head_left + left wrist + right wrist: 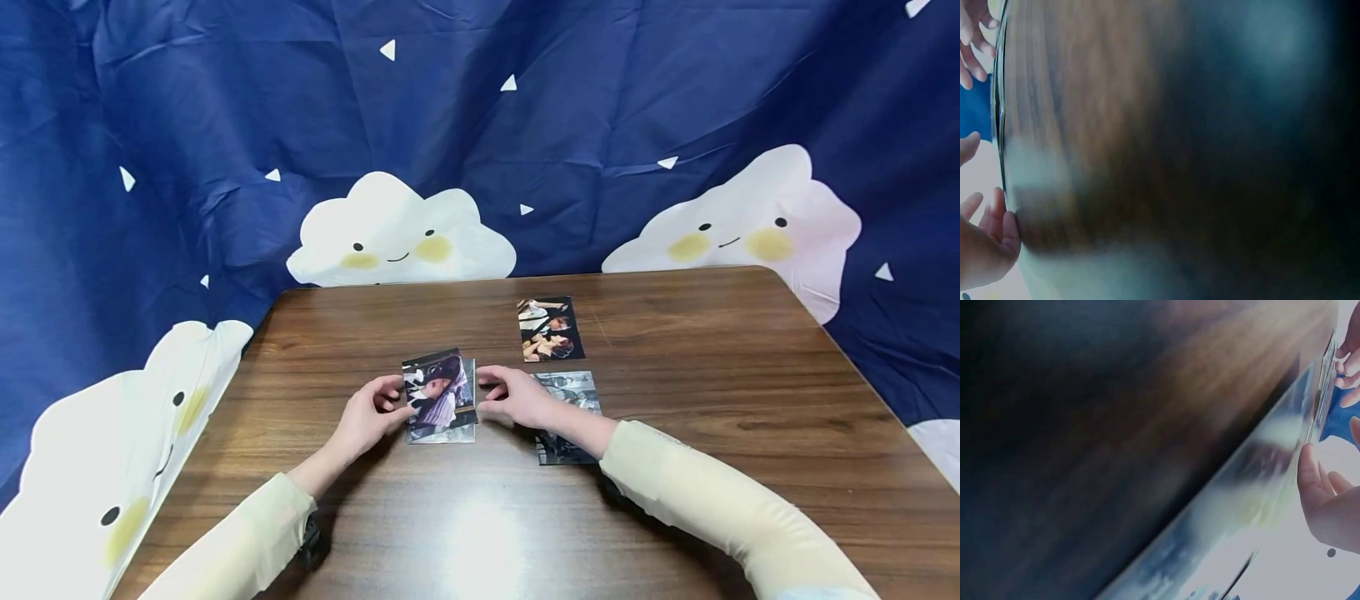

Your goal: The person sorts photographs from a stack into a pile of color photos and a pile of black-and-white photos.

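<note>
The purple-toned photo card (438,392) lay tilted on an underlying photo card (454,435), whose near and right edges stuck out. At its left edge, the left hand (369,413) had thumb and fingers parted and lightly bent, the thumb tip meeting it. At its right edge, the right hand (519,397) curved likewise, thumb and fingers apart, with nothing pinched. Right of it, a grey photo card (572,389) lay partly under the right forearm (585,427); beyond and right, a two-person photo card (553,329). Wood-grain tabletop (352,333) spread left of and nearer than it.
</note>
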Tool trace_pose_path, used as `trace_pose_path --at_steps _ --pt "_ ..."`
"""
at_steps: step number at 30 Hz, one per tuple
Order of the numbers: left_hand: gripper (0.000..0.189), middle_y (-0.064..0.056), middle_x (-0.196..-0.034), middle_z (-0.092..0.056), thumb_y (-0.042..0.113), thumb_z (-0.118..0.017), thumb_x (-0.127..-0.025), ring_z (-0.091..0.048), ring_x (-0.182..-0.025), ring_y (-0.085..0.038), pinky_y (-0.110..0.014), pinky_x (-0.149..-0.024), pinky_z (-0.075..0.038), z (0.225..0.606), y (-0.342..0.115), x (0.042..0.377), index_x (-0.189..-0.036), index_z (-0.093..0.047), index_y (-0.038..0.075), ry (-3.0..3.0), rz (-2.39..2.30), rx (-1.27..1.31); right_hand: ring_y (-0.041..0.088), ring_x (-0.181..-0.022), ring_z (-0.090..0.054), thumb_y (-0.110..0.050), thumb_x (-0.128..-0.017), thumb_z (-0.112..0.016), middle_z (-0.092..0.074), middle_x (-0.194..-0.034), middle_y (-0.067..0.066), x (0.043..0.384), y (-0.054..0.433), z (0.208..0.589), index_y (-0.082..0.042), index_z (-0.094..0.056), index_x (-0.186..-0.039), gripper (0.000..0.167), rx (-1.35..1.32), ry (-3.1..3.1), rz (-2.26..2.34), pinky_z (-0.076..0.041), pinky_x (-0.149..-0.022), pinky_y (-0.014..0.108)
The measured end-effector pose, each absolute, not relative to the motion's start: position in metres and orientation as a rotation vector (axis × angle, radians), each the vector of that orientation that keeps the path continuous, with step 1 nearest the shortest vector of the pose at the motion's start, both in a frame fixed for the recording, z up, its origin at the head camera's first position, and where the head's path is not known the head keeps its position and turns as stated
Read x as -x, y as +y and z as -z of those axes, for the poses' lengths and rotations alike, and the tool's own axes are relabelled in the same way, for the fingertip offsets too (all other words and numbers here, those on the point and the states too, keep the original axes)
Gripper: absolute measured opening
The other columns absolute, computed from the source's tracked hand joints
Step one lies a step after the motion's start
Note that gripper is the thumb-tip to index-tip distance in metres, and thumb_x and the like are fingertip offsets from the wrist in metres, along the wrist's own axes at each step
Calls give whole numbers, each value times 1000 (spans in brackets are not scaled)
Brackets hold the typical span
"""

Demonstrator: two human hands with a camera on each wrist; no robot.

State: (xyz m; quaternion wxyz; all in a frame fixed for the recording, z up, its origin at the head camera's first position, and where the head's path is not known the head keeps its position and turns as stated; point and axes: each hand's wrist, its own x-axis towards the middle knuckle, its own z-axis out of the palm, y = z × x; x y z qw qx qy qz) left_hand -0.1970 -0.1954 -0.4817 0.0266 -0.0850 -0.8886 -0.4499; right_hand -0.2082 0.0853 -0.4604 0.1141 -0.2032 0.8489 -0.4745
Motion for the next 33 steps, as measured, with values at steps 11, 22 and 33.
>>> trace_pose_path --at_steps 11,22,33 --pt "53 -4 -84 -56 22 -83 -75 -54 -69 -15 -28 -63 -45 497 -192 197 -114 -65 -9 -2679 1231 419 24 -94 -67 -5 -85 -74 -62 -122 20 204 78 463 8 -50 -133 55 628 2490 1357 -48 -92 37" --pt "54 -8 -88 -61 11 -84 -71 -54 -76 -20 -29 -69 -43 486 -181 194 -118 -64 -8 -2817 1260 239 22 -93 -67 -6 -85 -74 -64 -119 19 203 73 463 9 -53 -129 51 639 2490 1364 -48 -91 36" --pt "54 -13 -83 -65 -8 -77 -73 -53 -65 -9 -17 -60 -43 484 -174 192 -123 -59 -10 -2659 1607 104 24 -94 -67 -5 -85 -73 -64 -119 20 202 74 464 9 -54 -128 49 625 2462 1405 -50 -87 33"
